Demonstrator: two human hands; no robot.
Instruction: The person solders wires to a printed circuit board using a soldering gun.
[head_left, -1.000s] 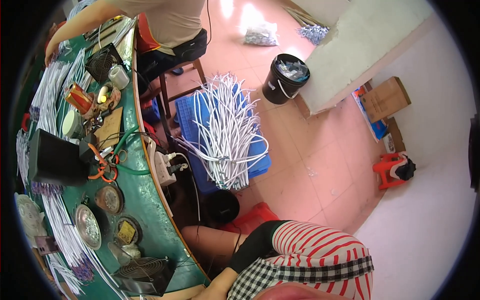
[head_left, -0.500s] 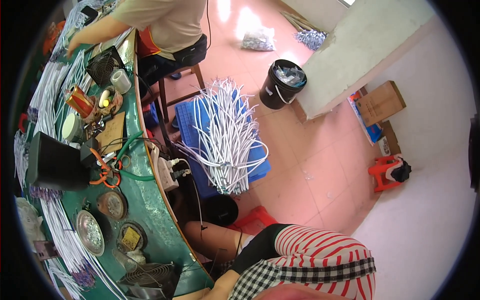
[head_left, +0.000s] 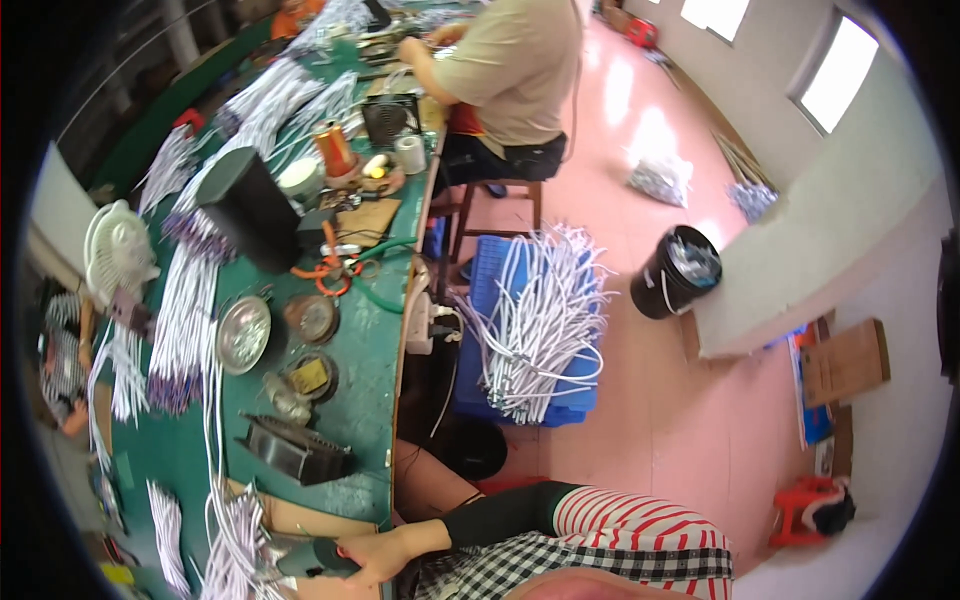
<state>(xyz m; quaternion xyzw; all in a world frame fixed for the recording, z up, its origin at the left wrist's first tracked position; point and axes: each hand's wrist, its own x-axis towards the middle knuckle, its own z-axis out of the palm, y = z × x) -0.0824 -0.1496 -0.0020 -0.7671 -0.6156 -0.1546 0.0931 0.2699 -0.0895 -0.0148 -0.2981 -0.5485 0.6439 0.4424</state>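
Note:
My right hand (head_left: pixel 375 556) is at the lower edge, above the near end of the green table, its arm in a black cuff and a striped sleeve. Its fingers close round a dark-handled tool (head_left: pixel 318 556) with a bit of red by the grip; its exact kind is unclear. Left of the tool lies a loose bundle of white cables (head_left: pixel 232 535). A smaller bundle of white cables (head_left: pixel 168 530) rests farther left. Tan board (head_left: pixel 310 515) lies under the tool area. My left hand is not in view.
A small black fan (head_left: pixel 295 448), a metal bowl (head_left: pixel 244 335) and orange-handled pliers (head_left: pixel 330 272) stand on the green table (head_left: pixel 350 410). White cables (head_left: pixel 545 320) fill a blue crate (head_left: pixel 488 270) beside it. A co-worker (head_left: pixel 510 70) sits beyond; a black bucket (head_left: pixel 660 285) stands right.
The view has swung, so the table and crate sit farther right. My right hand and the dark-handled tool have come into view, with the cables near them.

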